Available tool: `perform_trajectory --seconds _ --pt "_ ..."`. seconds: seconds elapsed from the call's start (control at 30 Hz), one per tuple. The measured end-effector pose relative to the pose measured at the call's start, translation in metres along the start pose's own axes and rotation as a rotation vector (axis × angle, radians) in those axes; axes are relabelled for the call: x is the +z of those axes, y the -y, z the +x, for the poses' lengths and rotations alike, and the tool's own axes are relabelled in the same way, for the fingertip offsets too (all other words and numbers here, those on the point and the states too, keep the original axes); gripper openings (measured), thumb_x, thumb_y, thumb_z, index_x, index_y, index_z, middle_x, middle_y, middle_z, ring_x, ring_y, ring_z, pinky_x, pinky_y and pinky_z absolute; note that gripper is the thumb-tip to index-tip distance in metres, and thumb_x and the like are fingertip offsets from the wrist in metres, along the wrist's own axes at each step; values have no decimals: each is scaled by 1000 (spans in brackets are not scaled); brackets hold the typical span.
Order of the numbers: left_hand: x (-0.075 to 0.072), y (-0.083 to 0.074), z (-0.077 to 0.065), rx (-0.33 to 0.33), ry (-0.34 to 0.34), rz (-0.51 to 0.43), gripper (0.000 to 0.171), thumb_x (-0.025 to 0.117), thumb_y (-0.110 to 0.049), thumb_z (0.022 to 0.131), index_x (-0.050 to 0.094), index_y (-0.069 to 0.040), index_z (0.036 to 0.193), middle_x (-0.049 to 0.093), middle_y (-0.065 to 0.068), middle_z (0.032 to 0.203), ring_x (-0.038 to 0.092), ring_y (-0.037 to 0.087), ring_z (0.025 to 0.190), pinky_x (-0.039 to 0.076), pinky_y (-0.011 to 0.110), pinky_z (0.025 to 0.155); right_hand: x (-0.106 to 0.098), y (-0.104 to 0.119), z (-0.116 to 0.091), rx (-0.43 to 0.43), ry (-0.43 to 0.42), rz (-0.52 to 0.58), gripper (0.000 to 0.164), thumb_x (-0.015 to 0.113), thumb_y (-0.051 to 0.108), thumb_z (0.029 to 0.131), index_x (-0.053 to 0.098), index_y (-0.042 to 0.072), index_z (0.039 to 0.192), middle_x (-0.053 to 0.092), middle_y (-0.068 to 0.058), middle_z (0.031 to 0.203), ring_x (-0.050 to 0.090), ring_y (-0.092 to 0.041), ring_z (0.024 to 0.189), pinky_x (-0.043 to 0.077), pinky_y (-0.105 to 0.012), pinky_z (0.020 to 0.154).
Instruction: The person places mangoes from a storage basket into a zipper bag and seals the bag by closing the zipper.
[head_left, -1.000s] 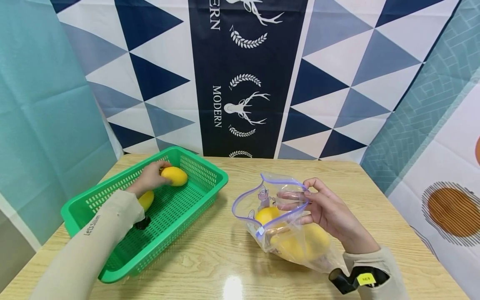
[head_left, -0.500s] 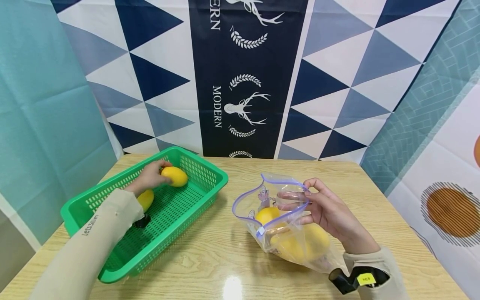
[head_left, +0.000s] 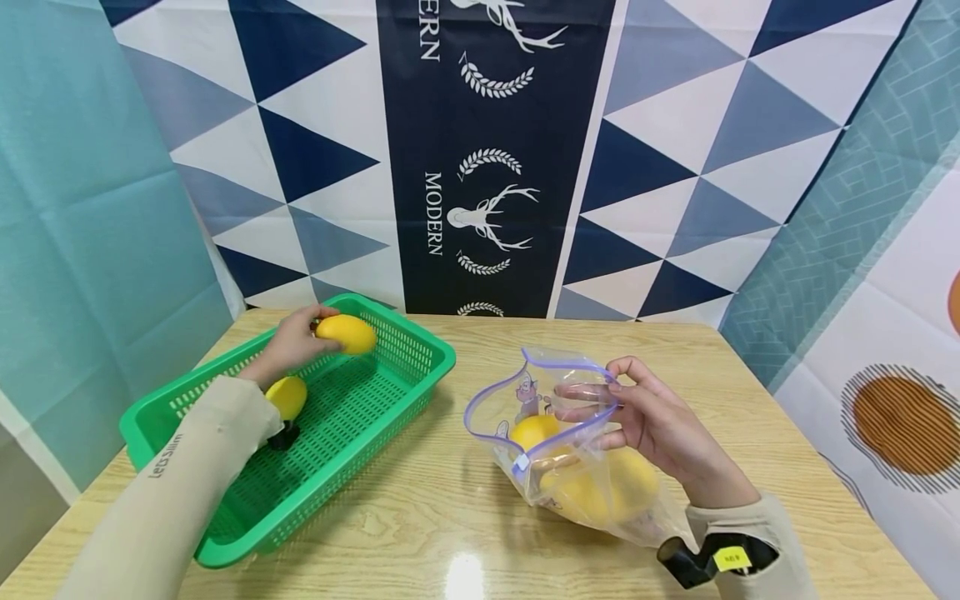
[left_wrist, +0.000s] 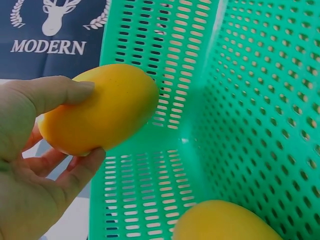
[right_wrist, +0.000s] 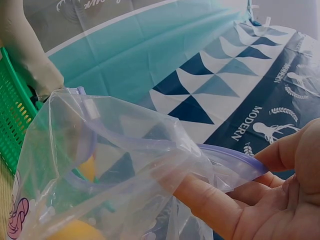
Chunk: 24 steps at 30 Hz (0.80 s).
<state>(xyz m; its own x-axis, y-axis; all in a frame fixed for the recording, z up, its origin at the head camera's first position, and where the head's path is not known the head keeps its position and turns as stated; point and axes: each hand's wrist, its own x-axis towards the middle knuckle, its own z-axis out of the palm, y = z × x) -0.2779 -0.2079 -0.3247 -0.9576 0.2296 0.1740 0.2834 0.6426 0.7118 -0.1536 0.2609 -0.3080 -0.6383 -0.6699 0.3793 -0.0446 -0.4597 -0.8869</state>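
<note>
Left grip [head_left: 295,343], arm [head_left: 176,475] outstretched, holds a yellow fruit [head_left: 351,334].

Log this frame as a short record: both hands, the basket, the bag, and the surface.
left hand: grips a yellow fruit
right hand: pinches the bag's rim
green basket: second yellow fruit inside
clear bag: mouth open, bagged fruits inside, exact count unclear
table: wood-grain, under basket and bag
</note>
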Motion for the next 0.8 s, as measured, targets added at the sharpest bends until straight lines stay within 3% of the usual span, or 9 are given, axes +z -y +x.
perform_trajectory --seconds 0.27,0.57,0.8 --pt "-3 -7 1 -9 -88 -49 57 68 -6 92 43 6 142 45 27 139 48 41 116 48 49 91 0 0 0 6 -1 -4 29 14 0 107 40 8 118 57 -20 138 61 -35 118 56 -37 83" --pt "0 -23 -3 69 -121 -69 57 69 -6 93 43 5 143 46 26 139 48 42 118 46 53 95 -1 0 0 6 7 -4 30 13 0 107 40 8 117 57 -20 137 61 -36 118 56 -38 83" --pt "5 -37 -6 144 -142 -112 57 71 -3 91 45 5 142 46 25 135 50 37 115 48 49 95 0 0 0 4 6 4 30 13 -1 107 40 7 117 56 -21 138 60 -36 119 56 -38 84"
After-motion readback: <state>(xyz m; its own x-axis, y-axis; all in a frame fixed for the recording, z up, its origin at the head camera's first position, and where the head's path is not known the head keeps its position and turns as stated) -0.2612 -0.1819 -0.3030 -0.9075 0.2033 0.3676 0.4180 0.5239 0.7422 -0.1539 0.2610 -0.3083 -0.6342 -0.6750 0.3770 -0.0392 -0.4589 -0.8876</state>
